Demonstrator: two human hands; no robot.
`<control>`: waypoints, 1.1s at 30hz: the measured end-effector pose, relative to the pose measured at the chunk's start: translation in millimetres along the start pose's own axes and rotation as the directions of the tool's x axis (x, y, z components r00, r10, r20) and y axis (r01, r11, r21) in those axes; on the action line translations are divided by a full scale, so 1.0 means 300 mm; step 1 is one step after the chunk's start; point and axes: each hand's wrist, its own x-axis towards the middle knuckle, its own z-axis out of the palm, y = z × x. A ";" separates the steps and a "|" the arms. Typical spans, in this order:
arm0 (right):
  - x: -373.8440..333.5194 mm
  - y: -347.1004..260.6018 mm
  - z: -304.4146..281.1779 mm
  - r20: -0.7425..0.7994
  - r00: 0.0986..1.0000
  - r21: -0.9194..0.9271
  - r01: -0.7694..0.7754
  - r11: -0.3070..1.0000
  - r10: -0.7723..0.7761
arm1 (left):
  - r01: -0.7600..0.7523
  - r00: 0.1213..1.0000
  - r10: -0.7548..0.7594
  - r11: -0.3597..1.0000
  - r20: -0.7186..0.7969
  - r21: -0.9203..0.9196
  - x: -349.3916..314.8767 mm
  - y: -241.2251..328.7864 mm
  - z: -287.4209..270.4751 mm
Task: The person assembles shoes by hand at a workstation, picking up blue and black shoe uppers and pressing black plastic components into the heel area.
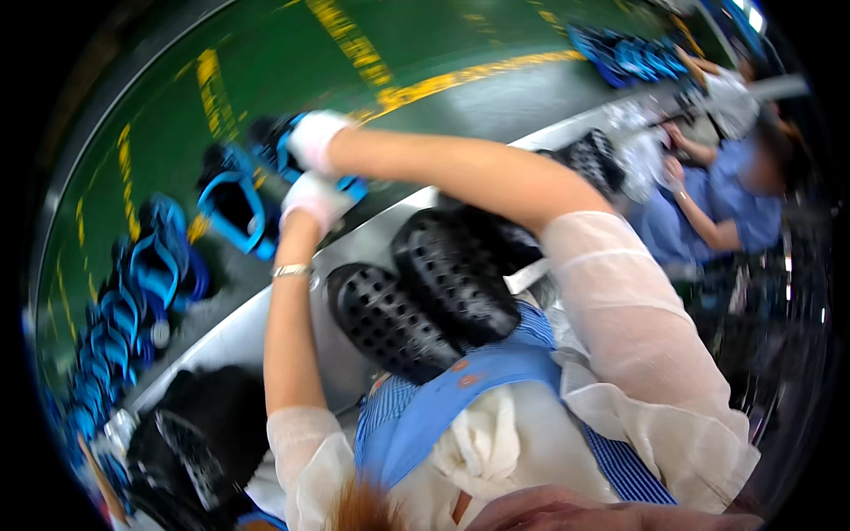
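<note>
Both my hands wear white gloves and reach to the upper left over the green surface. My right hand (317,142) is closed on a blue and black shoe (273,146), partly covered by the glove. Just below, my left hand (316,203) is against the same shoe, its fingers mostly hidden and blurred. Another blue and black shoe (235,203) stands to the left of my hands, its opening facing up. Nearer my body, two black shoe-shaped pieces with rows of holes (390,319) (456,274) lie side by side by my apron.
A row of blue shoes (115,310) runs down the left side of the green surface (266,53). A metal edge (226,341) borders it. More blue shoes (629,57) stand at far right, near co-workers (708,195). Black items (199,442) are at lower left.
</note>
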 end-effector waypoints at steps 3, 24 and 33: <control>0.014 -0.005 0.038 -0.173 0.984 0.219 -0.006 0.976 0.045 | -0.170 0.965 0.176 0.984 -0.194 0.049 0.052 -0.074 0.067; -0.516 0.720 -0.269 -0.125 0.968 0.099 -0.206 0.974 0.217 | -0.026 0.957 0.021 1.000 -0.289 -0.012 -0.076 -0.028 0.048; -0.755 1.461 -0.185 -0.404 0.716 -0.049 -0.639 0.767 0.570 | -0.214 0.890 0.262 0.963 -0.373 0.165 0.021 -0.158 0.062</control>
